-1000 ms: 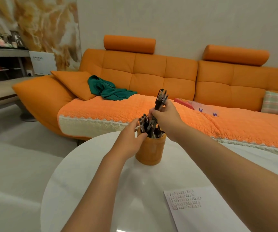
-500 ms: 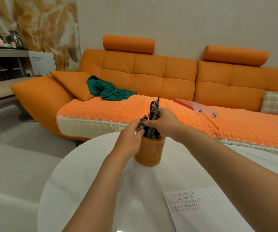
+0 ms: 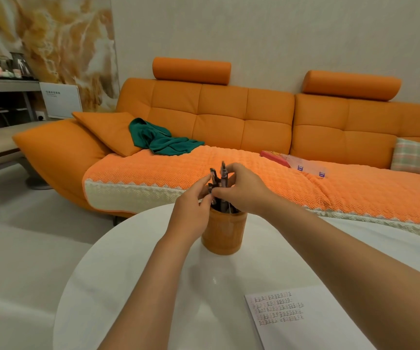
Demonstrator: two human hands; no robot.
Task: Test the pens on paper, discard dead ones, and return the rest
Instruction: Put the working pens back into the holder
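Your round, glossy white table [image 3: 128, 274] carries an orange cylindrical pen cup [image 3: 223, 236], perhaps bamboo, standing upright towards its far edge. A white sheet [image 3: 312, 327] with rows of small scribbles lies flat at your near right.

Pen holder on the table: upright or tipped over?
Upright. The pen holder stands on its base on the white table, mouth facing up, with dark pens standing in it.
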